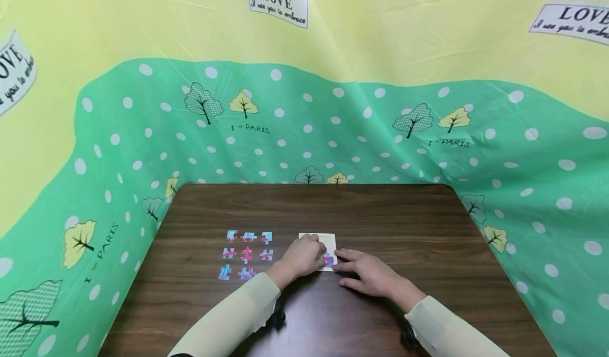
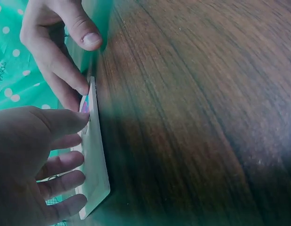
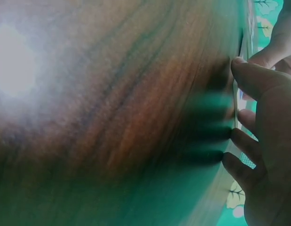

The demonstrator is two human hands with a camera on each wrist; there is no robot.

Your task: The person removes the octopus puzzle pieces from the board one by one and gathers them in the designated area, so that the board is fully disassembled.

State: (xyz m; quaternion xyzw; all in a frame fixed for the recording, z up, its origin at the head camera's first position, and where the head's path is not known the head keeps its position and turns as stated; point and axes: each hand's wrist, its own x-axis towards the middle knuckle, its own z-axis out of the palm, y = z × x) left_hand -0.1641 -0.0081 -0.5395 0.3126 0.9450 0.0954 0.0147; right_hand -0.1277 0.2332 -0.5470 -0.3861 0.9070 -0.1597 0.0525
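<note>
A small white puzzle tray [image 1: 331, 236] lies flat on the dark wooden table, with one pink, purple and blue jigsaw piece [image 1: 329, 261] in its near right corner. My left hand [image 1: 301, 257] reaches over the tray from the left. In the left wrist view its thumb [image 2: 72, 121] touches the piece, while the other fingers [image 2: 65, 184] spread loosely over the tray. From the right, my right hand [image 1: 370, 274] rests its extended fingertips along the tray's right edge. Its thumb [image 3: 244, 70] is near the tray's front corner in the right wrist view.
Left of the tray, several loose jigsaw pieces [image 1: 246, 254] lie in rough rows; my left forearm passes close by the lowest row. The brown table [image 1: 395, 214] backs onto a green and yellow patterned cloth [image 1: 295, 103], which also hangs along both sides.
</note>
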